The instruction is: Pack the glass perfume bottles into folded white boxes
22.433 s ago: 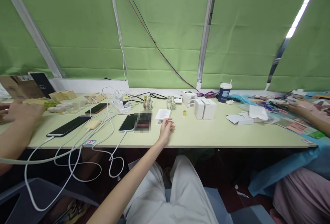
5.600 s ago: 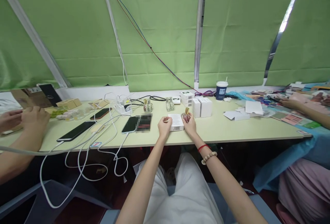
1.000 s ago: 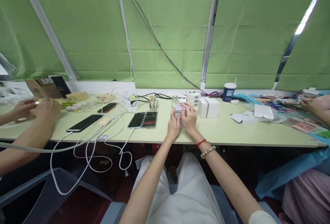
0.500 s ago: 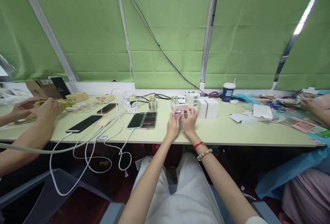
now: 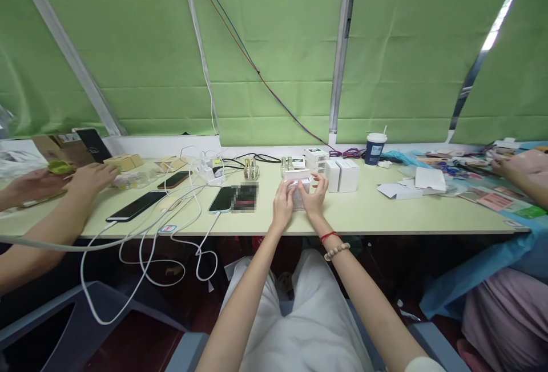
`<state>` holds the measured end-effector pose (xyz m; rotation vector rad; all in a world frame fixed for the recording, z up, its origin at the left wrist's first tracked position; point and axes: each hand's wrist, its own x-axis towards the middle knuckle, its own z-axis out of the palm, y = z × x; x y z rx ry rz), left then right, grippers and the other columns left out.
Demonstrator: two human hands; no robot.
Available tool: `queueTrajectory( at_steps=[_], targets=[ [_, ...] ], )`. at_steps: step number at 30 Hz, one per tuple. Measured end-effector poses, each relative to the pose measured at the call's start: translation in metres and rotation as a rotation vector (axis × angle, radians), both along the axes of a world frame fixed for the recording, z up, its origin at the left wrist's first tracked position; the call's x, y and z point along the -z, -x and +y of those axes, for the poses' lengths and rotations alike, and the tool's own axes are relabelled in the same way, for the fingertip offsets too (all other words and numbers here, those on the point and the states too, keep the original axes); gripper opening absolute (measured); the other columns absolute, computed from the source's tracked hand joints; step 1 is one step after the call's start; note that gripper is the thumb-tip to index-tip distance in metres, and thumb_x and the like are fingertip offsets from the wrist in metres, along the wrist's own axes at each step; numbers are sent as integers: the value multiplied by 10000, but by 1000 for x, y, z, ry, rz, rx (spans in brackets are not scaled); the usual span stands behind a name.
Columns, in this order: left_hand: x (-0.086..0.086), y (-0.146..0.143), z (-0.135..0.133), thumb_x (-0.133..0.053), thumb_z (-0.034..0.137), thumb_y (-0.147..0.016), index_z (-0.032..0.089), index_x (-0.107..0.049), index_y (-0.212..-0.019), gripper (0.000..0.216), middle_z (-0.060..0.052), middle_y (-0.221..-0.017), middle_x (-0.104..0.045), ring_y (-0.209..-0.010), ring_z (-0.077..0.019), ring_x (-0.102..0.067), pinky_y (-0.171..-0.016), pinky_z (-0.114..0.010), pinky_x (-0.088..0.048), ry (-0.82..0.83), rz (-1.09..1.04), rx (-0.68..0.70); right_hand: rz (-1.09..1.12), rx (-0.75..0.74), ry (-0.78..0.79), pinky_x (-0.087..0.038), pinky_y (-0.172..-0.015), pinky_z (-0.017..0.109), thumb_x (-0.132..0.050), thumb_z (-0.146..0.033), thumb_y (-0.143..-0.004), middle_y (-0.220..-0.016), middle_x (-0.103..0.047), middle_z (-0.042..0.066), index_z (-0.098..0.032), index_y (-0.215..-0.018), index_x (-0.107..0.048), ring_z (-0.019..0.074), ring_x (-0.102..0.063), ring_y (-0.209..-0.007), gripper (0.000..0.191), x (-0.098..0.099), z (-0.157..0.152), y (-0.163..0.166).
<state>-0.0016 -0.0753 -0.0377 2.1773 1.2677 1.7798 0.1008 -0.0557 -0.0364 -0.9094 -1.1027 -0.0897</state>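
Both my hands hold a small white carton [image 5: 297, 180] upright on the pale green table [image 5: 363, 218], just in front of me. My left hand [image 5: 283, 203] grips its left side. My right hand [image 5: 315, 194] grips its right side, fingers up at the top flap. Just behind the carton stand two small glass perfume bottles [image 5: 286, 165], with another pair [image 5: 249, 171] to their left. Two upright white boxes [image 5: 342, 175] and a stack of flat white boxes [image 5: 316, 158] are to the right.
Phones [image 5: 222, 199] on white charging cables [image 5: 171, 212] lie left of centre. A person's hands [image 5: 89, 177] work at the far left, another person's hand [image 5: 522, 168] at the far right among papers. A blue paper cup [image 5: 374, 148] stands at the back.
Over the last second my hands have kept the white carton between them, working at its top. The right fingers have lifted to the flap, and the view has shifted slightly.
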Motion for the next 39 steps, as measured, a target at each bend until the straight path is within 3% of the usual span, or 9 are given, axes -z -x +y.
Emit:
queueTrajectory(
  at_steps=[5, 11, 15, 21, 25, 30, 36, 39],
  targets=[
    [-2, 0, -4, -387, 270, -923, 208, -558, -1114, 264, -79, -1274, -527, -1252, -199, -444, -997, -353, -418, 22, 18, -85, -92, 36, -67, -429, -859, 357, -552, -315, -815, -947, -560, 73, -188, -911, -601, 195, -517, -955, 167, -2, -3, 3],
    [-2, 0, -7, -429, 298, -910, 208, -591, -1111, 274, -103, -1248, -496, -1132, -201, -537, -857, -313, -499, -8, 10, -163, -160, 3, -42, -408, -850, 361, -525, -332, -852, -850, -619, 55, -185, -754, -612, 184, -555, -874, 196, -2, -2, 2],
    [0, 0, -6, -427, 269, -910, 219, -595, -1124, 277, -101, -1251, -511, -1140, -205, -530, -829, -307, -513, -69, 54, -182, -63, -45, -19, -425, -784, 325, -566, -325, -809, -844, -616, 38, -178, -861, -565, 159, -531, -782, 156, -1, -1, 2],
    [-1, 1, -8, -399, 208, -914, 237, -590, -1135, 293, -74, -1261, -541, -1172, -185, -505, -859, -301, -508, -146, 139, -180, 37, -157, 53, -421, -598, 245, -575, -333, -777, -830, -553, 11, -164, -1148, -482, 103, -431, -583, 419, -2, 0, 3],
    [-3, -1, -10, -396, 228, -917, 211, -576, -1113, 267, -78, -1217, -566, -1141, -178, -520, -905, -320, -487, -135, 127, -160, -10, -180, 39, -423, -599, 239, -539, -326, -789, -846, -535, 30, -169, -1097, -540, 121, -493, -674, 346, -4, 0, 1],
    [-3, -4, -9, -414, 200, -890, 178, -556, -1089, 246, -104, -1185, -562, -1184, -195, -475, -972, -359, -445, -162, 150, -190, 24, -196, 69, -430, -613, 245, -558, -334, -771, -915, -558, 40, -181, -1090, -495, 124, -503, -695, 359, -1, -2, 2],
    [-2, -4, -13, -456, 187, -831, 189, -582, -1105, 301, -118, -1181, -488, -1140, -225, -480, -670, -263, -526, -110, 172, -284, 1, -115, 82, -444, -666, 277, -558, -373, -782, -1091, -483, 94, -184, -1025, -476, 150, -509, -819, 319, 1, 0, 3],
    [-3, -4, -15, -447, 160, -824, 195, -585, -1118, 327, -112, -1154, -497, -1134, -219, -478, -722, -270, -524, -130, 199, -283, -41, -65, -4, -434, -796, 325, -550, -355, -799, -1058, -513, 89, -188, -999, -478, 181, -494, -944, 270, 1, 3, 2]
  ],
)
